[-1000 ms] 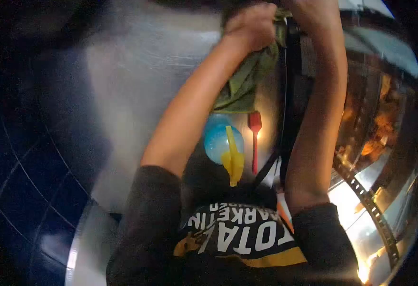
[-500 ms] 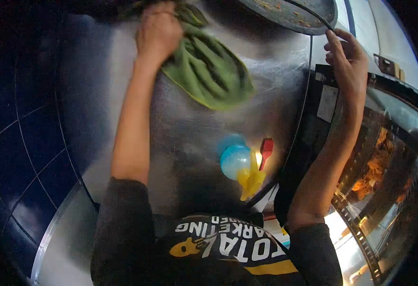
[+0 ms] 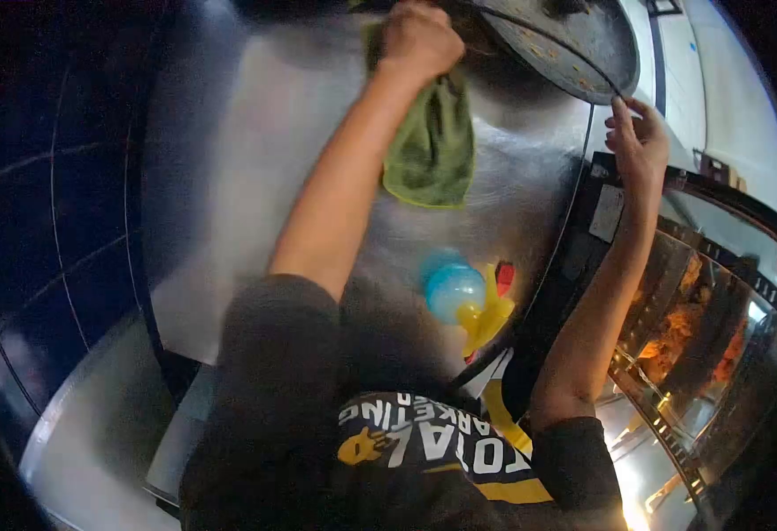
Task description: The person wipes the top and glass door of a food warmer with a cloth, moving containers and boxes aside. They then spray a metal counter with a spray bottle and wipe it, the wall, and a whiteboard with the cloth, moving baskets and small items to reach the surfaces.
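Note:
A green cloth (image 3: 432, 159) with a yellow edge hangs bunched from my left hand (image 3: 419, 40), whose fingers are closed on it over the metal counter (image 3: 247, 177). My right hand (image 3: 641, 137) pinches a thin black cord (image 3: 565, 49) that runs across a large round grey pan (image 3: 583, 75) at the top. Orange food scraps lie in the pan, and its far side is cut off by the frame.
Near my body on the counter stand a round light-blue object (image 3: 456, 294), a yellow item (image 3: 490, 319) and a red piece (image 3: 505, 278). A glass-fronted lit case (image 3: 698, 310) with orange-brown food is at right. Dark blue tiles (image 3: 43, 212) cover the left wall.
My left hand has moved right with the green cloth, closer to the pan. My right hand stays on the cord, appearing slightly lower as the view shifts.

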`<state>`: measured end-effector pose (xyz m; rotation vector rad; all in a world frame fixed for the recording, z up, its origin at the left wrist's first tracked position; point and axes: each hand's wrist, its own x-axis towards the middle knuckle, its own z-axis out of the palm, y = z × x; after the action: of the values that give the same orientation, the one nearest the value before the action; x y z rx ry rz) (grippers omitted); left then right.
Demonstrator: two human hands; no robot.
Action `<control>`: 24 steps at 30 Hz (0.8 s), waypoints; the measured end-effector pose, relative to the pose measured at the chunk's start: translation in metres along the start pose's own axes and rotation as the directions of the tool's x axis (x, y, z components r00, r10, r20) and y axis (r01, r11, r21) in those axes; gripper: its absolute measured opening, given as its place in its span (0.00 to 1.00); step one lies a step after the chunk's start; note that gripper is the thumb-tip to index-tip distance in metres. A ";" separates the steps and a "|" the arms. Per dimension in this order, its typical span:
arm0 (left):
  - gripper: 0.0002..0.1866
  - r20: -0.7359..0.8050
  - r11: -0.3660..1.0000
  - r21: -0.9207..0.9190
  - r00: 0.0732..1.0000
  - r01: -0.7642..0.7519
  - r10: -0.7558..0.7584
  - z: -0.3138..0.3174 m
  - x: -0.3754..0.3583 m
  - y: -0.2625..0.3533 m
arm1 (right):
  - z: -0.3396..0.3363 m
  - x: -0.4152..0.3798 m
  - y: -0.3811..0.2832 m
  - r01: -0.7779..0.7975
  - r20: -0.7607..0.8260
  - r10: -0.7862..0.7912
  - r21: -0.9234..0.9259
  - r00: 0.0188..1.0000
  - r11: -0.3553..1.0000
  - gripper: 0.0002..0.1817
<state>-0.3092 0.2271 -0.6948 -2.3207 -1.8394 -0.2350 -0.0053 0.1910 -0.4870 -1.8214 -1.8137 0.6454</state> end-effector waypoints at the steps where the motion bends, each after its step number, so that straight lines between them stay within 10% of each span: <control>1: 0.15 -0.149 0.922 -0.215 0.923 0.320 -0.355 -0.062 -0.015 0.029 | 0.002 0.003 0.003 -0.007 0.021 0.008 -0.014 1.000 1.000 0.19; 3: 0.15 -0.326 0.901 -0.391 0.886 0.191 -0.329 -0.086 -0.050 0.012 | 0.002 0.005 0.000 -0.017 0.050 0.014 0.068 0.999 0.998 0.19; 7: 0.20 -0.004 0.765 -0.320 0.806 0.560 -0.592 -0.098 -0.154 -0.104 | -0.002 0.008 0.004 -0.063 0.035 0.061 0.075 0.998 0.995 0.19; 8: 0.21 0.167 0.809 0.042 0.794 0.587 -0.585 -0.078 -0.183 -0.168 | -0.002 0.007 0.003 -0.033 0.028 0.031 0.089 0.999 0.995 0.19; 12: 0.22 -0.151 0.807 0.283 0.855 0.518 -0.496 -0.007 -0.221 -0.340 | 0.007 0.001 0.011 0.065 -0.041 -0.060 0.122 0.997 0.990 0.20; 14: 0.22 -0.010 0.809 0.338 0.862 0.480 -0.507 -0.006 -0.180 -0.297 | 0.004 -0.012 -0.006 0.053 -0.063 -0.048 0.095 0.997 0.994 0.18; 16: 0.19 0.059 0.674 -0.243 0.704 0.698 -0.708 -0.085 -0.112 -0.106 | 0.001 -0.011 -0.016 -0.016 -0.070 0.018 0.019 0.997 1.000 0.16; 18: 0.19 -0.067 0.828 -0.379 0.880 0.413 -0.470 -0.077 -0.084 0.012 | 0.007 -0.002 0.005 0.052 -0.048 -0.056 -0.078 0.997 0.996 0.17; 20: 0.21 0.440 0.654 -0.593 0.869 0.470 -0.225 -0.132 -0.049 0.123 | 0.017 0.000 0.017 0.056 -0.013 -0.058 -0.133 0.998 0.990 0.21; 22: 0.23 -0.084 0.734 -0.679 0.993 0.003 -0.083 -0.112 -0.043 0.174 | 0.022 0.004 0.020 0.057 0.043 -0.051 -0.152 0.998 0.987 0.20; 24: 0.13 -0.316 0.831 -0.551 0.940 -0.074 -0.126 -0.101 -0.050 0.168 | 0.021 -0.006 0.005 -0.034 0.078 0.045 -0.131 0.996 0.991 0.19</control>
<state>-0.1584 0.1191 -0.6137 -2.3712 -1.7868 -1.2527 -0.0146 0.1852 -0.5068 -1.9456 -1.9165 0.6374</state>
